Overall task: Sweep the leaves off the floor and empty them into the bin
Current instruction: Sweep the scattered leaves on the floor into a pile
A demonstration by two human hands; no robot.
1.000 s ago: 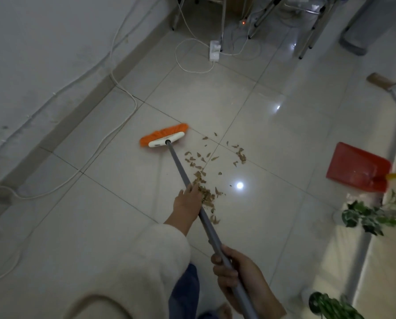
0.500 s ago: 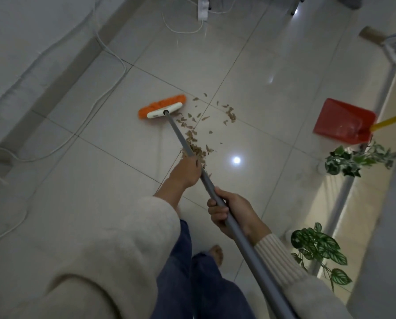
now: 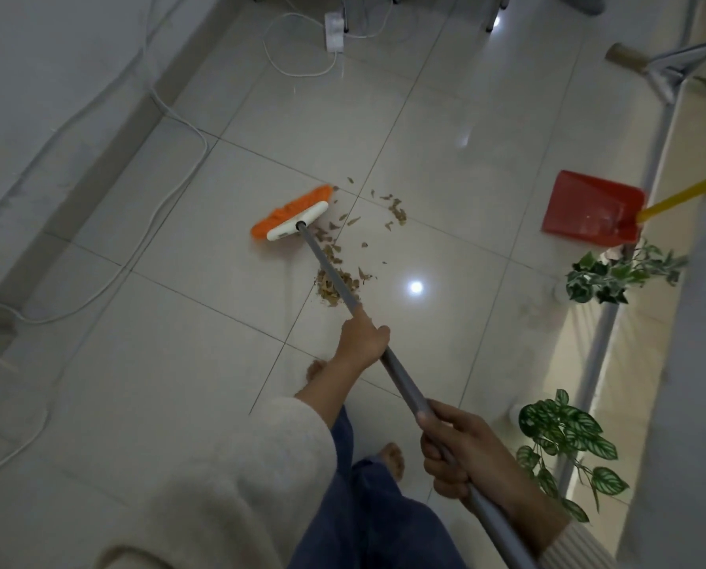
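Head view: left grip, right grip curled round broom; fast stroke could scatter leaves past dustpan.

Dry brown leaves (loosely piled) lie beside the orange broom.

There is one broom, one red dustpan and one white power strip. Two hands are seen, the left hand and the right hand. There are two bare feet, the farther foot and the nearer foot, and two plants, the upper plant and the lower plant. The leaves are too many to count: one dense heap and many loose pieces.
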